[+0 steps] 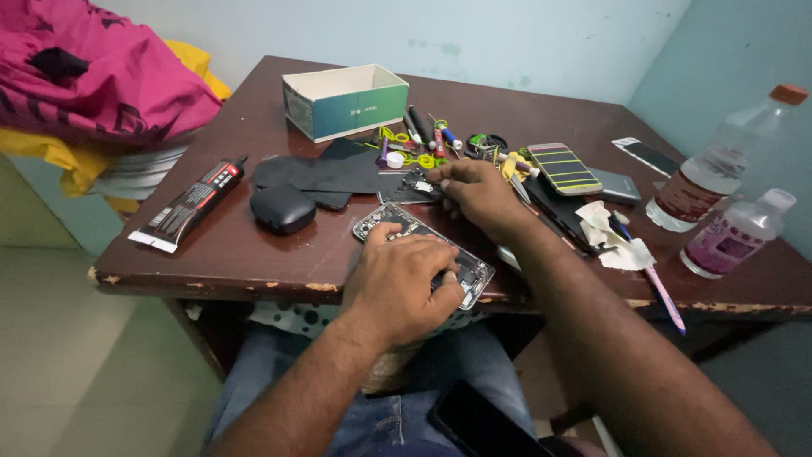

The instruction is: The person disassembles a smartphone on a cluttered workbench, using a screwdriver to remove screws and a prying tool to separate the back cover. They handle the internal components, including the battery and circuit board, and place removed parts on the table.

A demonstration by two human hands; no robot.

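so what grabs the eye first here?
The opened phone near the table's front edge, its insides exposed, with the left hand pressed over it. The right hand reaches just beyond it to a small dark part on the black mats. Behind that lies a scatter of small tools, and a bright pink cloth fills the far left corner.

brown table [254,245] bears opened phone [423,250], box [345,101], bottles [719,173].

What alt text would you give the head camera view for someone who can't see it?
A person's left hand presses on an opened phone at the edge of a dark wooden table, while the right hand touches a small dark part. Tools, a glue tube and two bottles lie around.
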